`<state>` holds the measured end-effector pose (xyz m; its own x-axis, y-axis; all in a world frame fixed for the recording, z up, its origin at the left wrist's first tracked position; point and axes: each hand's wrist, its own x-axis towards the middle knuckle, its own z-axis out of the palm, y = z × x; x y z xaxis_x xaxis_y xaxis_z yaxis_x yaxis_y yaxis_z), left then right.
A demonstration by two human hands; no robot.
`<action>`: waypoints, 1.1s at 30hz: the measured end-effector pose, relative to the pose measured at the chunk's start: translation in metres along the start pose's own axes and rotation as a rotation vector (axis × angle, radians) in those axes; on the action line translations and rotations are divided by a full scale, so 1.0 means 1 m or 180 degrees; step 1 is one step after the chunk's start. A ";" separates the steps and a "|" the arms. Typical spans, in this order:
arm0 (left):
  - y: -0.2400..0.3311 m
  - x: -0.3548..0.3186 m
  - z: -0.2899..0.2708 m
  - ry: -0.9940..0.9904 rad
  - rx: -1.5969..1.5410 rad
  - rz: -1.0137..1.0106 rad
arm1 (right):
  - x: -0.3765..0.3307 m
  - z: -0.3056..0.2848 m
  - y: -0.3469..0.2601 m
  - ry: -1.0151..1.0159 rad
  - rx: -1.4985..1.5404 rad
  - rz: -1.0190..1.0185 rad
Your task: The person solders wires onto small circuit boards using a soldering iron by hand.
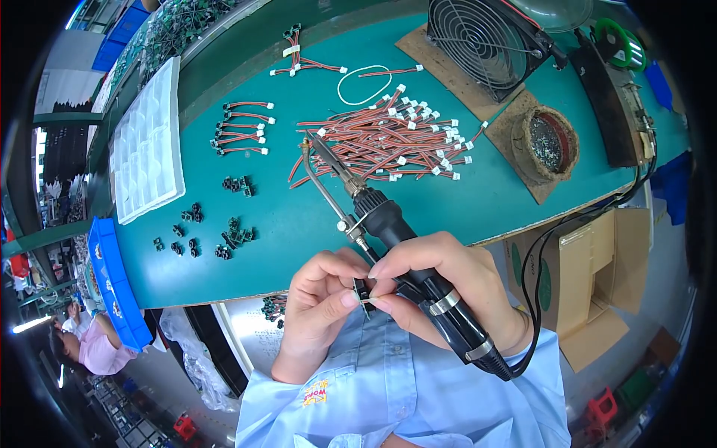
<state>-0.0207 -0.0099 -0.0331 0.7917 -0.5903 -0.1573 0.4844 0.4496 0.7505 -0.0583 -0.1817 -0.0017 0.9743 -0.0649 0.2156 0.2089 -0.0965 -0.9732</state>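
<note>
One small dark component (359,285), greenish at its lower end, held off the bench (291,257) just past its near edge, in front of the blue shirt (377,362). Left hand (321,299): thumb and fingers pinching the component. Right hand (448,287): fingertips closed on the same piece, a soldering iron (387,222) lodged across the palm. Risk, judged: with grip divided between piece and tool, a slack pinch could drop the component off the bench side. Solder feed tube (325,190): alongside the iron, both pointing far and left; tip seen against the left ends of the pile of red-and-black wires (396,142), height above them unclear. Risk: if hot, a dipping tip could scorch insulation. Cable (533,295): looped from the handle's rear toward the right; a snag could jerk the iron and upset the pinch. Loose black components (235,237): scattered on the left; a sweeping sleeve could scatter them or mix them with the wired pieces (243,127) farther off. Round pot (549,142): far right, beside the fan (485,45). White tray (149,142): far left.
</note>
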 end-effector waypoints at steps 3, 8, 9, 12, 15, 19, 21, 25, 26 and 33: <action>0.000 0.001 0.000 -0.0015 0.0086 0.0028 | 0.000 -0.001 0.000 -0.0049 -0.0044 0.0017; 0.002 0.000 -0.001 0.0012 0.0186 0.0143 | 0.001 -0.002 0.000 -0.0123 0.0048 0.0029; 0.002 0.000 -0.001 0.0011 0.0183 0.0142 | 0.001 -0.003 0.001 -0.0123 0.0045 0.0032; 0.004 0.001 0.001 -0.0015 0.0069 0.0049 | 0.001 -0.003 0.002 -0.0136 0.0197 0.0060; 0.004 0.001 0.001 -0.0022 0.0027 0.0024 | 0.001 -0.003 0.002 -0.0152 0.0265 0.0075; 0.004 0.000 0.001 -0.0027 0.0008 0.0030 | 0.002 -0.003 0.002 -0.0173 0.0312 0.0098; 0.005 0.000 0.002 -0.0016 0.0011 0.0024 | 0.002 -0.004 0.002 -0.0180 0.0303 0.0100; 0.006 0.000 0.003 -0.0005 0.0019 0.0014 | 0.003 -0.004 0.001 -0.0189 0.0300 0.0103; 0.006 0.000 0.003 -0.0006 0.0023 0.0009 | 0.003 -0.004 0.002 -0.0189 0.0306 0.0104; 0.006 0.000 0.003 -0.0023 0.0052 0.0031 | 0.002 -0.004 0.002 -0.0196 0.0332 0.0171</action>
<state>-0.0189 -0.0092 -0.0273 0.7936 -0.5908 -0.1454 0.4705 0.4445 0.7623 -0.0561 -0.1855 -0.0025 0.9870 -0.0059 0.1607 0.1607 0.0096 -0.9870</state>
